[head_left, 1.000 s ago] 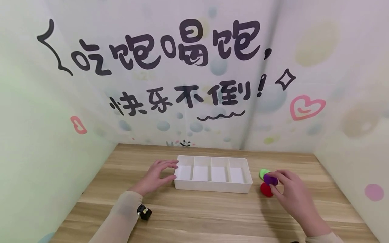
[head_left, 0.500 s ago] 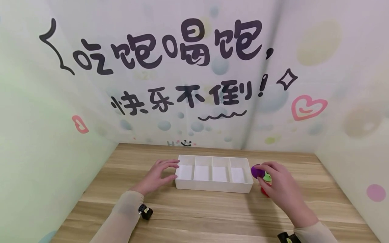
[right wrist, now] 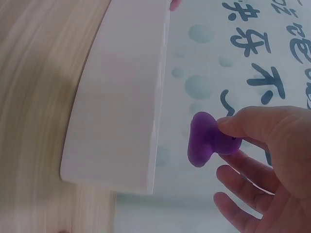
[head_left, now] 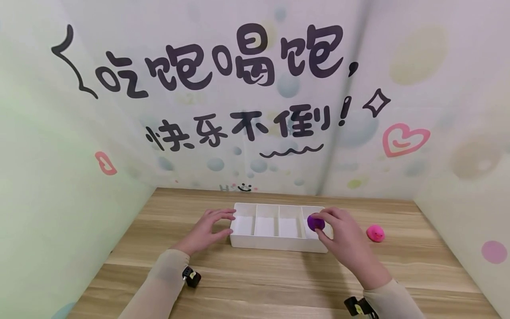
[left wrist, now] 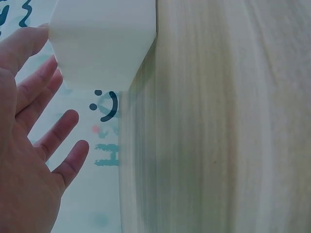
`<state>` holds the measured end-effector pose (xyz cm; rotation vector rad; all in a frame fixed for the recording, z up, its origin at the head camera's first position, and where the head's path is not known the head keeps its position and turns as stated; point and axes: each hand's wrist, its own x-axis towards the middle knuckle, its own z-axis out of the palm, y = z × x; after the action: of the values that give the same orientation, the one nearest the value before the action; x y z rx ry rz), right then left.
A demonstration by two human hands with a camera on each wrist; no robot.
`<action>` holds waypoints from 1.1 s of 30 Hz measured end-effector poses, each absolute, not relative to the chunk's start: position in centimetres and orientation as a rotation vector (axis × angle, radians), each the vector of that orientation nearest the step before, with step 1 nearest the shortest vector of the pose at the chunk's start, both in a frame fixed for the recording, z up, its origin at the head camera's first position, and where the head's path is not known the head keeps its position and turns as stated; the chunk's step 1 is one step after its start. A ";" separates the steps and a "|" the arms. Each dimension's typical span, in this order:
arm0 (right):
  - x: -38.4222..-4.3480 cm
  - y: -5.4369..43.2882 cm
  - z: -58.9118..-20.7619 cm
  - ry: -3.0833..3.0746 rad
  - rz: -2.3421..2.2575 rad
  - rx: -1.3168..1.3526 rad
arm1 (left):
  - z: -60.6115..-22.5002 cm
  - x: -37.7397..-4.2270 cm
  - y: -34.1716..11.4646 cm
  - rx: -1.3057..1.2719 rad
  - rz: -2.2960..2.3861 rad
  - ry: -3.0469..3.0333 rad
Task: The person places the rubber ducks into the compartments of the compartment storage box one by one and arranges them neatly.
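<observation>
A white tray (head_left: 279, 245) with several compartments in a row stands on the wooden table. My right hand (head_left: 346, 239) pinches a small purple rubber duck (head_left: 315, 223) between thumb and fingers. In the head view the duck overlaps the tray's rightmost compartment. From the right wrist, the purple duck (right wrist: 206, 138) shows above the tray's rim level, beside the white side wall (right wrist: 114, 97). My left hand (head_left: 205, 232) touches the tray's left end with its fingertips. In the left wrist view its fingers (left wrist: 41, 90) are spread and mostly straight against that white end.
A pink rubber duck (head_left: 376, 233) sits on the wooden table (head_left: 255, 283) to the right of my right hand. A printed cloth wall (head_left: 247, 168) with black writing rises behind the tray, and pale walls stand at both sides.
My right hand has carried the purple duck left, from the small toys to over the tray's right end. The pink duck has come into view; the green and red toys are now hidden. Left hand unchanged.
</observation>
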<state>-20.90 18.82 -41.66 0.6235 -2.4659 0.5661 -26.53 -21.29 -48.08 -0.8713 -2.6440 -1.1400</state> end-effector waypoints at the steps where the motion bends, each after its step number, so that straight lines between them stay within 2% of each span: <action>1: -21.0 18.4 -41.6 -2.475 0.574 0.631 | -48.1 -26.5 -21.3 -0.872 -1.141 -2.645; 18: -21.8 13.2 -42.6 -2.542 0.606 0.678 | -47.8 -26.5 -21.4 -0.826 -1.215 -2.697; 33: -22.6 10.6 -43.2 -2.557 0.674 0.728 | -47.7 -26.4 -21.2 -0.840 -1.182 -2.681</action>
<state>-22.56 10.59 -43.16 0.7285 -2.5574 0.6738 -26.35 -21.18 -47.68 -0.8397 -2.6813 -1.1824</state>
